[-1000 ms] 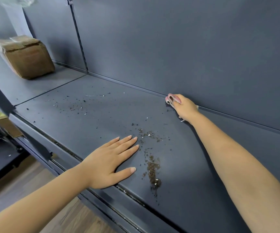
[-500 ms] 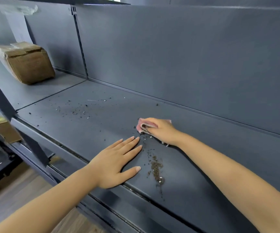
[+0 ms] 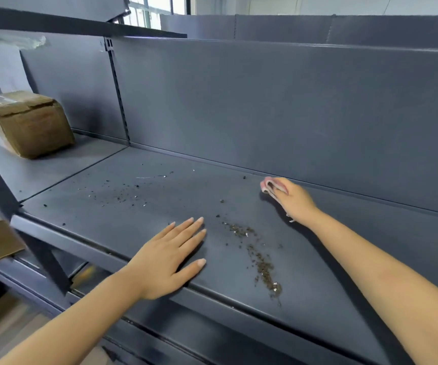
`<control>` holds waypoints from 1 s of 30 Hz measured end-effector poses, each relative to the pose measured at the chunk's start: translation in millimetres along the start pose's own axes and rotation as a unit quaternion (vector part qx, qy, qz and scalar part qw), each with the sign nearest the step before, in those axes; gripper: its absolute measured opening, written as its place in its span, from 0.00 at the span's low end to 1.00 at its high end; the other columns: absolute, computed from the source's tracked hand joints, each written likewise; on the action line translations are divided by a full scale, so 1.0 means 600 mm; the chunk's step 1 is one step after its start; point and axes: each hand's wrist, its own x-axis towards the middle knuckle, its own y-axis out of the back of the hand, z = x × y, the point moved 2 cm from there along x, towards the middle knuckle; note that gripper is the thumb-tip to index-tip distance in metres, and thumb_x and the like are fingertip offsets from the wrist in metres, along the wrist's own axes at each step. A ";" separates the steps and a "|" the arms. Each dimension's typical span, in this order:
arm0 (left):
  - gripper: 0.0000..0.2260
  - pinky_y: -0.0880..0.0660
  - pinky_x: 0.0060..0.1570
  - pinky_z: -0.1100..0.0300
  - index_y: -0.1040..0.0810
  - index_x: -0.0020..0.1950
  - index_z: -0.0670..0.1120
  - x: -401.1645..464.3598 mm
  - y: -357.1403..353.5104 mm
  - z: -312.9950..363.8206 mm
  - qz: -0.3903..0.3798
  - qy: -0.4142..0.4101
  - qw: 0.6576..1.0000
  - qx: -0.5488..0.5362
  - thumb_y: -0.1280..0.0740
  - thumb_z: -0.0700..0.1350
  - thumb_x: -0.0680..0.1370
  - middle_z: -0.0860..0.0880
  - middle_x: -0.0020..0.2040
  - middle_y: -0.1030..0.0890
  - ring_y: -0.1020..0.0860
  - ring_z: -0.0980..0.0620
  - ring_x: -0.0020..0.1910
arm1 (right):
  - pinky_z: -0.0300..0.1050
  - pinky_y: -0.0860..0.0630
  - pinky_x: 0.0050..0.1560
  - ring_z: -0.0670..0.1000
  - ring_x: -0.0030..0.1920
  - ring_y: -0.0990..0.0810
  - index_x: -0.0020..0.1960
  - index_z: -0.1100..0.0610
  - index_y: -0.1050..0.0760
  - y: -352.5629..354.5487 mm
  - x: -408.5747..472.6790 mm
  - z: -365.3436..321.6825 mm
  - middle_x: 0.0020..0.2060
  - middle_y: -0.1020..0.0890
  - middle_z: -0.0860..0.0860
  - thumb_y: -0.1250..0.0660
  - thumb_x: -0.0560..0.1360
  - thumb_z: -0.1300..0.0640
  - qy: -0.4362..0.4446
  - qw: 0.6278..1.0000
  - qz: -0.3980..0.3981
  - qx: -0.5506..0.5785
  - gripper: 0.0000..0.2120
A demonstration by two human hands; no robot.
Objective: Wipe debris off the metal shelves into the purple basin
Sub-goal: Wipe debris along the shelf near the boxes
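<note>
Debris (image 3: 254, 255) sits in a line near the shelf (image 3: 144, 206) front edge. Right hand (image 3: 293, 200), clamped on pink cloth (image 3: 270, 186), is back at the far wall for another pull. Left hand (image 3: 168, 255) flat, fingers straight. Basin not visible.

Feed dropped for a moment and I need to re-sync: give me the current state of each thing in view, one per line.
Left hand: flat on the shelf, fingers straight, holding nothing.
Right hand: at the back of the shelf, gripping the pink cloth.
Pink cloth: bunched, pressed on the shelf near the back panel.
Debris: unswept, in a trail toward the front edge, more scattered to the left.
Metal shelf: dirty.
Cardboard box: closed, taped, dented.
Purple basin: not in view.
</note>
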 end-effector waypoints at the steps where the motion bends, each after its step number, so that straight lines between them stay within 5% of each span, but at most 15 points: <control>1: 0.34 0.55 0.72 0.58 0.43 0.77 0.48 0.001 -0.007 -0.011 -0.009 -0.001 1.000 -0.010 0.63 0.67 0.79 0.49 0.77 0.46 0.48 0.49 0.77 | 0.38 0.30 0.30 0.45 0.32 0.26 0.61 0.43 0.27 0.003 0.006 0.016 0.53 0.21 0.47 0.44 0.80 0.49 -0.030 0.999 0.009 -0.025 0.12; 6: 0.29 0.45 0.68 0.54 0.32 0.73 0.46 0.006 -0.023 -0.023 -0.025 -0.018 0.999 0.038 0.55 0.62 0.82 0.47 0.73 0.33 0.36 0.48 0.73 | 0.36 0.31 0.24 0.46 0.33 0.25 0.62 0.42 0.28 -0.004 0.038 0.036 0.49 0.22 0.46 0.48 0.80 0.50 -0.050 0.991 0.004 -0.127 0.15; 10: 0.30 0.50 0.70 0.54 0.38 0.76 0.47 0.006 -0.024 -0.027 -0.031 -0.024 0.999 0.005 0.56 0.64 0.82 0.47 0.75 0.38 0.42 0.47 0.75 | 0.38 0.27 0.30 0.50 0.36 0.23 0.61 0.43 0.27 -0.023 0.077 0.010 0.52 0.20 0.49 0.47 0.80 0.51 -0.032 0.990 -0.013 -0.138 0.14; 15: 0.29 0.45 0.68 0.53 0.32 0.73 0.46 0.006 -0.026 -0.028 -0.029 -0.031 0.998 0.036 0.55 0.62 0.82 0.46 0.73 0.32 0.36 0.48 0.73 | 0.49 0.20 0.36 0.53 0.33 0.23 0.51 0.48 0.24 -0.062 0.109 -0.030 0.48 0.19 0.51 0.45 0.79 0.50 0.005 0.993 -0.033 -0.115 0.11; 21: 0.29 0.45 0.71 0.54 0.31 0.73 0.47 0.003 -0.021 -0.028 -0.046 -0.032 0.997 0.054 0.56 0.62 0.82 0.47 0.73 0.32 0.36 0.49 0.73 | 0.41 0.25 0.32 0.54 0.35 0.20 0.48 0.44 0.23 -0.099 0.129 -0.060 0.47 0.17 0.50 0.43 0.77 0.38 -0.006 0.994 -0.078 -0.071 0.14; 25: 0.36 0.62 0.74 0.58 0.46 0.78 0.50 0.009 -0.013 -0.026 -0.061 -0.021 0.998 -0.004 0.66 0.68 0.76 0.51 0.78 0.50 0.55 0.55 0.77 | 0.47 0.25 0.47 0.55 0.51 0.19 0.45 0.42 0.21 -0.119 0.114 -0.075 0.47 0.16 0.44 0.37 0.74 0.41 0.004 0.995 -0.102 -0.004 0.09; 27: 0.40 0.70 0.70 0.62 0.56 0.78 0.52 0.008 -0.015 -0.026 -0.076 -0.007 0.997 -0.022 0.71 0.70 0.71 0.54 0.77 0.60 0.65 0.58 0.75 | 0.47 0.28 0.49 0.51 0.49 0.20 0.43 0.41 0.20 -0.123 0.096 -0.080 0.42 0.17 0.38 0.36 0.76 0.45 0.010 0.991 -0.134 0.016 0.08; 30: 0.40 0.71 0.69 0.62 0.59 0.78 0.52 0.009 -0.014 -0.024 -0.084 -0.005 0.996 -0.020 0.71 0.69 0.70 0.55 0.77 0.62 0.66 0.58 0.75 | 0.44 0.31 0.54 0.45 0.48 0.23 0.42 0.47 0.20 -0.121 0.064 -0.079 0.39 0.19 0.37 0.37 0.77 0.49 0.043 0.982 -0.184 0.025 0.09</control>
